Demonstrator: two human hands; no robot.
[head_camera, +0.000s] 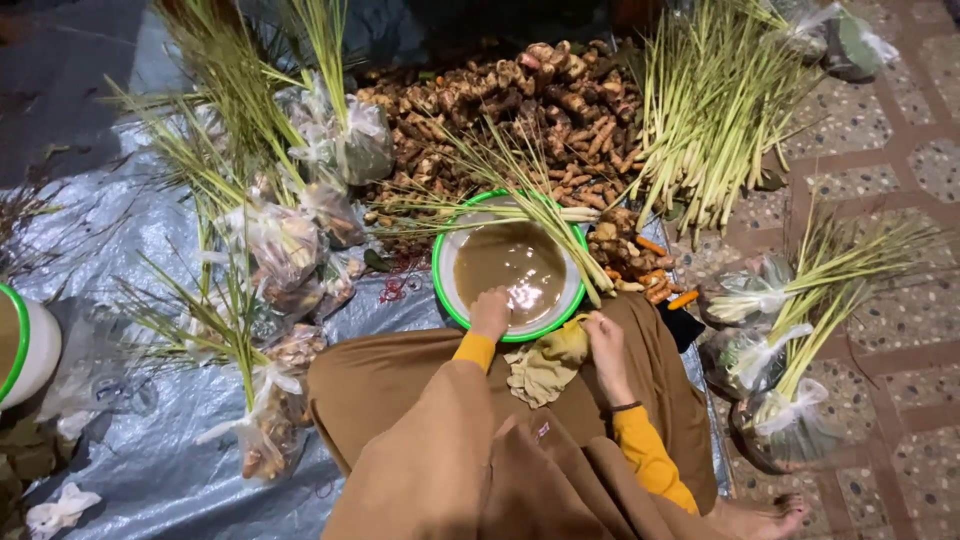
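Green-rimmed bowl (446, 290) of muddy water sits right at the knees; left hand (490, 312) dips in at its near edge, fingers curled, grip unclear. Right hand (604, 340) pinches a yellowish cloth (545, 365) in the lap, ginger roots (500, 100) heaped beyond.

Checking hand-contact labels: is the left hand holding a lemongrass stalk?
No: the left hand rests at the rim of the green-rimmed bowl of muddy water, fingers dipped at the water's edge, with no lemongrass stalk in it.
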